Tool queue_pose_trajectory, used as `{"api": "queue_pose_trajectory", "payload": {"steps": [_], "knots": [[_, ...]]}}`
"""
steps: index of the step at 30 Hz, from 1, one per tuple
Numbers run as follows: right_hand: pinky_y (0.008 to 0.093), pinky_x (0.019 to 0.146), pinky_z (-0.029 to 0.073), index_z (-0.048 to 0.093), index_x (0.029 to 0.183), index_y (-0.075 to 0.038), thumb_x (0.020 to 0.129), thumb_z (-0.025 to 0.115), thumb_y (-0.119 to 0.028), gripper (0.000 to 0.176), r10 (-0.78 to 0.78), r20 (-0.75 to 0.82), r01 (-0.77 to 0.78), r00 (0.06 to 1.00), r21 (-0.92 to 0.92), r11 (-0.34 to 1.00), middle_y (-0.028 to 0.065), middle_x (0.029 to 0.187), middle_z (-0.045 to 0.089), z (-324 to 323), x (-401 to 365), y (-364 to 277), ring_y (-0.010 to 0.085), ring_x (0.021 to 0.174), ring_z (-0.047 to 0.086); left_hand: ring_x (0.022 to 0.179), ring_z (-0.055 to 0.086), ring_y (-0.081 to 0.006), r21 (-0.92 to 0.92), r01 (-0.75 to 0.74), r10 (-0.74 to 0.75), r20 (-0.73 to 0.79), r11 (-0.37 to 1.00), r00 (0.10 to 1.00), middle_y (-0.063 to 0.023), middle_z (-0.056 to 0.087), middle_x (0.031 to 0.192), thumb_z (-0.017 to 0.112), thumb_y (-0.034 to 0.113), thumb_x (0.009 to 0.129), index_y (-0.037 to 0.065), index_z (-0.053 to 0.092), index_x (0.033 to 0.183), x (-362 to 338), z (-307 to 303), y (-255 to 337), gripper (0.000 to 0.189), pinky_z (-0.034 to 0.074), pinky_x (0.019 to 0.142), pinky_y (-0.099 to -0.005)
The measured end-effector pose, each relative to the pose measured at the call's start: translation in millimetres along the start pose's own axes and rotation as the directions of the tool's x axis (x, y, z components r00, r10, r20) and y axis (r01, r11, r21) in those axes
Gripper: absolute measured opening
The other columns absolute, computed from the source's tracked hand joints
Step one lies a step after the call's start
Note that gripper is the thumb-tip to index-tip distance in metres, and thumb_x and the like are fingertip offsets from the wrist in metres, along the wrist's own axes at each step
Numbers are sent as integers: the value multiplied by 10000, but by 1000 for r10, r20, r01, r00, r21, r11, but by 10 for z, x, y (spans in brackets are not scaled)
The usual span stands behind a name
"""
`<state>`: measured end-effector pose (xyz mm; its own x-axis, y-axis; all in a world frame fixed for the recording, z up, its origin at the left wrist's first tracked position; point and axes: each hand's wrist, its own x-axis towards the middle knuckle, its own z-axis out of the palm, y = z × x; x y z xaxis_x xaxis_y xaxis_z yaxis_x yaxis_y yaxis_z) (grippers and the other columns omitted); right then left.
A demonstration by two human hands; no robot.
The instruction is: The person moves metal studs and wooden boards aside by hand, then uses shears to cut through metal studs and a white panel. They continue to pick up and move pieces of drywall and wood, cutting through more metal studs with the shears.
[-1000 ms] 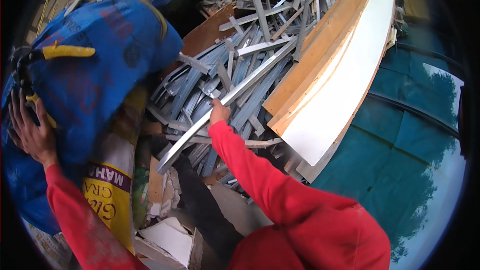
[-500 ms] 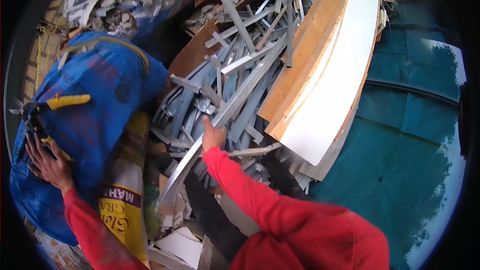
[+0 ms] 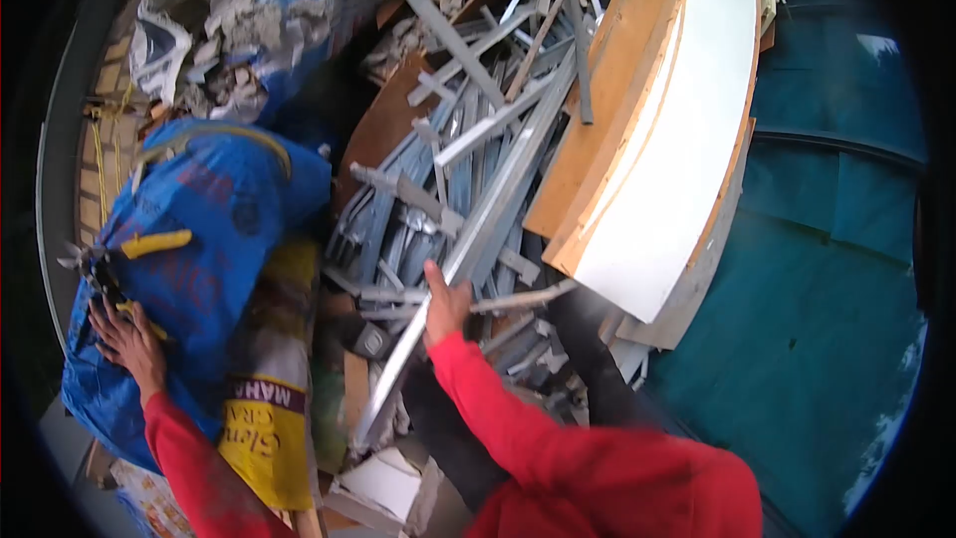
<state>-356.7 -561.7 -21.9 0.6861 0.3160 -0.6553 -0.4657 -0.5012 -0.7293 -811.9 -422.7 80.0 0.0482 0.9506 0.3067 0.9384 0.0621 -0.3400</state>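
Note:
My right hand [image 3: 446, 307] is wrapped round a long, thin metal channel [image 3: 403, 364], which slants from near my legs up across the scrap pile. My left hand [image 3: 129, 344] lies with fingers spread on a blue sack [image 3: 204, 284]. Its fingertips are at the lower handle of a pair of tin snips [image 3: 156, 243] with yellow handles and a dark pivot. The snips rest on the sack, jaws to the left, and part of the lower handle is hidden by my hand.
Cut metal channels [image 3: 488, 154] lie in a loose heap ahead. Long white-faced boards [image 3: 677, 169] lean at the right, beside a teal sheeted surface [image 3: 797, 339]. A yellow printed sack [image 3: 264, 438] stands between my arms. Rubble bags [image 3: 259, 20] sit at the far left.
The view has shifted, so the scene sits further right at the left side. Both hands keep nearly the same places on the channel and by the tin snips.

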Motion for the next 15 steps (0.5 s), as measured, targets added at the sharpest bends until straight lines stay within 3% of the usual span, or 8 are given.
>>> {"api": "queue_pose_trajectory", "payload": {"steps": [1, 4, 5, 8, 9, 12, 13, 15], "knots": [[323, 850, 432, 497, 1140, 74, 796, 744, -238, 526, 30, -8, -29, 1000, 101, 994, 141, 1035, 582, -63, -40, -74, 200, 944, 543, 1440, 34, -272, 38, 11, -11, 16, 999, 1000, -62, 95, 1558, 322, 545, 952, 173, 239, 1468, -7, 28, -10, 642, -3, 1100, -561], [324, 860, 430, 495, 1147, 80, 798, 744, -263, 549, 11, -42, -17, 999, -158, 987, 159, 1057, 581, -261, 9, 25, 200, 964, 541, 1440, 25, -269, -44, 81, -79, 38, 996, 996, -64, 74, 1562, 335, 554, 946, 180, 231, 1471, 54, 10, 41, 653, -3, 1101, -560], [371, 873, 436, 504, 1113, 117, 763, 759, -368, 650, 14, -34, -18, 999, -106, 994, 227, 1024, 605, -169, 75, 200, 296, 951, 583, 1440, 25, -271, -74, 91, -87, 56, 993, 995, -66, 70, 1563, 346, 555, 942, 186, 228, 1473, 78, -40, 64, 658, 4, 1103, -555], [398, 963, 385, 414, 1214, 141, 759, 729, -482, 833, -28, -77, -7, 997, -418, 909, 292, 1140, 537, 167, 361, 733, 385, 1085, 528, 1439, 33, -273, -63, 70, -66, 56, 996, 996, -68, 71, 1563, 351, 550, 943, 183, 226, 1474, 61, -13, 17, 657, 3, 1104, -549], [374, 970, 377, 397, 1243, 120, 767, 729, -473, 829, -47, 5, 47, 999, -188, 981, 262, 1191, 511, 240, 364, 662, 341, 1105, 514, 1437, 48, -276, -14, 7, -7, 2, 1000, 1000, -72, 82, 1562, 359, 540, 944, 177, 232, 1472, 28, 37, -25, 654, 6, 1108, -530], [358, 951, 390, 404, 1258, 92, 800, 709, -442, 767, -108, 198, 88, 974, 110, 990, 207, 1184, 522, 260, 316, 288, 287, 1080, 520, 1434, 61, -283, -76, 26, -23, 43, 997, 999, -74, 93, 1560, 363, 535, 944, 171, 242, 1470, 70, -69, 58, 650, 10, 1112, -512], [339, 934, 396, 425, 1253, 62, 820, 718, -347, 664, -93, 239, 94, 967, 6, 996, 153, 1178, 526, 265, 334, 169, 236, 1050, 519, 1434, 55, -286, -77, 27, -24, 47, 997, 999, -75, 98, 1559, 363, 533, 944, 167, 250, 1468, 68, -82, 68, 649, 15, 1115, -499], [332, 928, 396, 439, 1236, 53, 803, 745, -257, 615, -115, 379, 43, 918, 194, 980, 138, 1169, 534, 521, 423, -62, 221, 1047, 514, 1435, 50, -288, -63, 31, -27, 62, 998, 998, -75, 95, 1560, 362, 534, 945, 166, 250, 1468, 70, -62, 40, 650, 18, 1113, -506]]}}
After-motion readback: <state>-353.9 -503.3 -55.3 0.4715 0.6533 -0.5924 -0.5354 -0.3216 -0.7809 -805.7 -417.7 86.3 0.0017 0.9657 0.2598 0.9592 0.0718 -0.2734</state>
